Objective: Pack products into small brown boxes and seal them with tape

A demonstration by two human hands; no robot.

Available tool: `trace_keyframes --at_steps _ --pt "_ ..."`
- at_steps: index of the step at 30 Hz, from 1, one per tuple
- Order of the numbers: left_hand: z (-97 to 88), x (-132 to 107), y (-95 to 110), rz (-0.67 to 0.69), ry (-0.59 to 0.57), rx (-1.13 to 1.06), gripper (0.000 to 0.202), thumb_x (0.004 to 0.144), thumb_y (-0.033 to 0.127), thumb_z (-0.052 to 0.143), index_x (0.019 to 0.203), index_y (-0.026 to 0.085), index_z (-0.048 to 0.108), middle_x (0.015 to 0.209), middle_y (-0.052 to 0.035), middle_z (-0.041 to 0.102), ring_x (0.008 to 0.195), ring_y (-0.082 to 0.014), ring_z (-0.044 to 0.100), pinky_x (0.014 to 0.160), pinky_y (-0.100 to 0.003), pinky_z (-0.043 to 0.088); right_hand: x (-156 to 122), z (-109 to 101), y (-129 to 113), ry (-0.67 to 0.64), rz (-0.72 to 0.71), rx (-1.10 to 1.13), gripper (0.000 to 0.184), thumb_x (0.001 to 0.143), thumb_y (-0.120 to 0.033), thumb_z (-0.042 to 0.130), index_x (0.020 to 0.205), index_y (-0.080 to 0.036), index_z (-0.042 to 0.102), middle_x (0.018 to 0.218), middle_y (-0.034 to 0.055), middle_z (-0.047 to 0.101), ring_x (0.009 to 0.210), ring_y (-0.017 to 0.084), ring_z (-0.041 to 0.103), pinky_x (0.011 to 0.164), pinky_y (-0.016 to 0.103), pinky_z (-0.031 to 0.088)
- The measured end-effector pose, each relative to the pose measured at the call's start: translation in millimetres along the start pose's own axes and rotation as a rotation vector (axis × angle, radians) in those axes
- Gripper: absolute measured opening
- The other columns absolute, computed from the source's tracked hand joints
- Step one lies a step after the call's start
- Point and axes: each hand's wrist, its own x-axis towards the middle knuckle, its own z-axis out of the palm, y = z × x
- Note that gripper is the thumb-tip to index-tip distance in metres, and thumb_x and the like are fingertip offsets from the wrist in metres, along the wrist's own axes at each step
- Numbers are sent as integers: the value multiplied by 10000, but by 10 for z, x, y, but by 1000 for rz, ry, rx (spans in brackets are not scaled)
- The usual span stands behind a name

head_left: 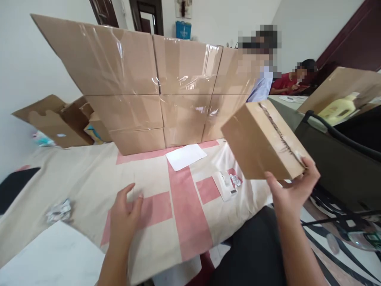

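Observation:
My right hand grips the near corner of a small brown cardboard box and holds it tilted in the air above the right end of the bed. A torn strip runs along the box's top face. My left hand hovers open, fingers slightly spread, over the cream and pink bedsheet, holding nothing. A white sheet of paper and a small white packet lie on the sheet between my hands.
A wall of taped cardboard boxes stands stacked at the far side. An open carton lies at the left. Crumpled foil sits near the left. A dark bag stands at right. Two people sit behind.

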Motion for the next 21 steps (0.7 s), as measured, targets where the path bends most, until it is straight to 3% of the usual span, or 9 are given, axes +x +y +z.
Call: trace_keyframes --at_steps 3,6,9,12,17,19,21 --pt "216 -12 -30 22 -158 144 465 913 492 480 1294 235 548 1383 -135 617 1298 -350 569 1129 -572 383 255 15 566 95 69 -251 904 677 -495 833 1464 -241 467 1462 196 387 1383 401 427 1047 556 502" --pt "316 -65 -9 52 -149 278 405 931 443 441 1281 272 552 1360 -117 641 1267 -327 589 1180 -617 257 453 240 1138 34 101 -405 907 664 -582 782 1422 -159 519 1377 208 422 1361 418 428 1158 560 369" --pt "346 -89 -1 69 -125 348 378 928 437 450 1258 286 555 1316 -124 671 1234 -325 610 1180 -635 215 634 542 1526 -40 132 -474 953 678 -636 726 1470 -181 457 1408 199 386 1365 403 419 1149 545 364" --pt "350 -65 -17 97 -116 393 360 913 444 472 1224 294 576 1278 -115 700 1210 -325 626 1173 -629 220 892 887 1712 -86 146 -504 979 686 -657 701 1489 -174 420 1437 220 364 1369 399 415 1136 537 364" --pt "353 -37 -61 124 -110 398 349 924 435 467 1218 297 594 1266 -107 719 1187 -315 659 1180 -619 214 1390 1542 1788 -156 266 -542 987 700 -615 730 1509 -173 379 1478 258 335 1298 427 496 1051 576 423" --pt "367 -51 -42 115 -100 371 345 930 429 469 1221 289 592 1287 -121 713 1193 -323 665 1186 -640 195 1544 1719 1785 -199 312 -560 1008 693 -610 751 1521 -178 371 1502 273 326 1244 425 543 1017 584 441" --pt "360 -66 25 94 -102 301 334 933 411 484 1218 279 597 1281 -124 719 1198 -325 669 1194 -659 184 1667 1790 1749 -253 261 -527 1029 683 -637 758 1519 -159 395 1494 296 352 1196 413 576 951 563 481"
